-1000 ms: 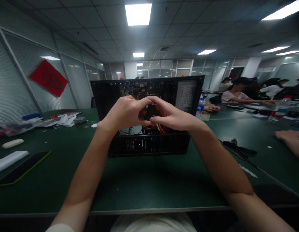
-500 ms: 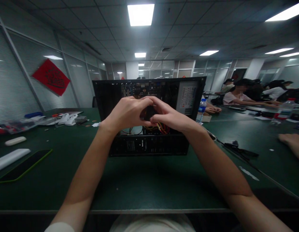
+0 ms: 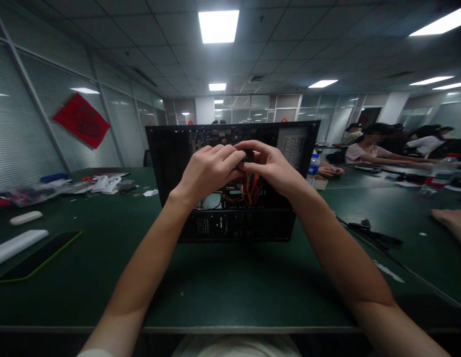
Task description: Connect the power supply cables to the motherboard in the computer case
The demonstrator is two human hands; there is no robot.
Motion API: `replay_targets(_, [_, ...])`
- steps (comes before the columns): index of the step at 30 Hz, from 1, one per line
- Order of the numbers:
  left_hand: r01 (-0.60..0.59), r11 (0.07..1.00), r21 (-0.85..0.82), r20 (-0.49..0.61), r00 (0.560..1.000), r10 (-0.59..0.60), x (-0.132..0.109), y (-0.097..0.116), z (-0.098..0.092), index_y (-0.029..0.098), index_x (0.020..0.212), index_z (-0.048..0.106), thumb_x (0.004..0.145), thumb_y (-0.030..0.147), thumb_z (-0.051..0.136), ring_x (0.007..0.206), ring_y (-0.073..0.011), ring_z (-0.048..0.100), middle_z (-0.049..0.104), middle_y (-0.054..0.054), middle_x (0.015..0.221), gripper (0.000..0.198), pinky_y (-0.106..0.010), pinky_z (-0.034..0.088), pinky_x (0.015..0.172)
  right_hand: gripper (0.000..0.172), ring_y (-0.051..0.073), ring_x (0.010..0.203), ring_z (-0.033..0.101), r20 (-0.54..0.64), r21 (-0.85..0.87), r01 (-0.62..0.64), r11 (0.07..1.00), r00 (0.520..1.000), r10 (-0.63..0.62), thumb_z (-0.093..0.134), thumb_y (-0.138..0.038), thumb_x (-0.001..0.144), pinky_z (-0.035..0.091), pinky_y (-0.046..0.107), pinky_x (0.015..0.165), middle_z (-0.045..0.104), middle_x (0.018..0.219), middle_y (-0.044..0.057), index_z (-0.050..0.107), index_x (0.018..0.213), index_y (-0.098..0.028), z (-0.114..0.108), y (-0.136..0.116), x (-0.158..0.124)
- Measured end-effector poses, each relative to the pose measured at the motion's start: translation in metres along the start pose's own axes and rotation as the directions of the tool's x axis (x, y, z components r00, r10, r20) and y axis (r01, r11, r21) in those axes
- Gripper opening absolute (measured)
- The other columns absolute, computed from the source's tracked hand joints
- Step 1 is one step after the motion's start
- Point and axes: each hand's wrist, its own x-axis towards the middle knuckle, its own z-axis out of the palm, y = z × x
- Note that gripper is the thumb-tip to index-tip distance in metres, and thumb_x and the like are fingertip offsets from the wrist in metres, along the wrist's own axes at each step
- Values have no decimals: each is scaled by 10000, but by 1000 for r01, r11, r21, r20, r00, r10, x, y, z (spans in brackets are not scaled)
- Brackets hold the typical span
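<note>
A black computer case [image 3: 166, 158] stands open on the green table [image 3: 215, 292], its inside facing me. My left hand [image 3: 213, 171] is in front of the case, its fingers curled together; what they grip is hidden. Close beside it, my right hand [image 3: 269, 166] has its thumb and index finger around something dark at the cable ends, too hidden to name. Red, yellow and black cables [image 3: 248, 191] hang below the hands. The metal power supply [image 3: 290, 144] sits at the case's upper right.
At left lie a phone [image 3: 40, 255], a white bar [image 3: 18, 248], a white oval object [image 3: 25, 218] and bagged parts [image 3: 32, 193]. At right are black cables [image 3: 371, 233], bottles [image 3: 314, 166], another person's hand [image 3: 451, 223] and a seated person [image 3: 371, 144].
Both hands have shifted slightly right and closer together. The gap between them has narrowed, and more of the coloured cables shows below. The view has moved a little.
</note>
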Motion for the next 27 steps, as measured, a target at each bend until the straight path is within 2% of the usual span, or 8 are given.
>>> replay_targets(3, [-32,999,7,-61,998,32,-2,0,6,186,1058,644,988,381,530,941,-201,701,740,-90,1034,236,-328,499,798,405,219,964,637,47,-54,-6,999,999,8,663,-380,842,559,392,868,689,1090,53,655,1210,-210,-7,-4,-2])
replay_targets(6, [-53,998,-25,-125,991,50,-5,-2,12,179,1027,649,984,371,547,931,-192,714,756,-83,1000,221,-325,507,816,376,230,1048,638,108,-92,-11,996,994,21,584,-392,913,546,422,938,682,1187,66,651,1241,-221,-18,-11,-7])
replay_targets(12, [-62,997,-38,-170,984,55,-11,-5,19,191,1031,665,965,363,584,925,-185,734,776,-73,1004,201,-319,532,825,513,243,1180,615,247,-292,60,955,969,14,493,-212,927,482,477,1063,622,1349,64,512,1438,-255,-36,-17,-20])
replay_targets(15, [-69,997,-45,-178,982,60,-14,-7,21,199,1037,685,961,358,594,936,-185,741,780,-71,1025,197,-321,541,836,596,270,1299,540,260,-435,204,877,961,-95,534,-137,881,411,502,1139,561,1421,86,486,1463,-256,-32,-11,-20])
replay_targets(19, [6,999,-40,-154,988,-12,-16,-11,27,188,1040,715,979,364,565,956,-191,743,783,-76,1028,240,-314,552,825,497,318,1347,446,138,-681,279,677,957,-255,506,-116,912,416,557,1116,495,1441,133,555,1393,-228,-12,5,-10])
replay_targets(21, [69,997,-36,-101,992,-72,-18,-15,34,174,1036,726,984,357,554,941,-195,744,781,-83,1036,256,-305,554,798,444,325,1272,472,107,-799,241,551,959,-263,457,-106,941,462,552,1048,521,1373,165,576,1361,-186,1,13,-7])
replay_targets(24, [155,986,-56,92,984,-149,-25,-20,50,172,995,744,959,324,591,847,-201,746,783,-82,975,219,-286,546,719,404,296,1119,541,128,-905,169,391,983,-130,405,-76,958,519,457,936,573,1236,191,594,1313,-120,16,31,-5])
replay_targets(27, [245,965,-93,339,919,-201,-36,-22,75,213,1003,762,930,281,623,862,-212,742,784,-73,971,171,-275,535,718,382,249,1031,602,199,-922,158,354,977,82,429,-44,940,526,357,856,593,1189,171,607,1271,-113,21,59,-5])
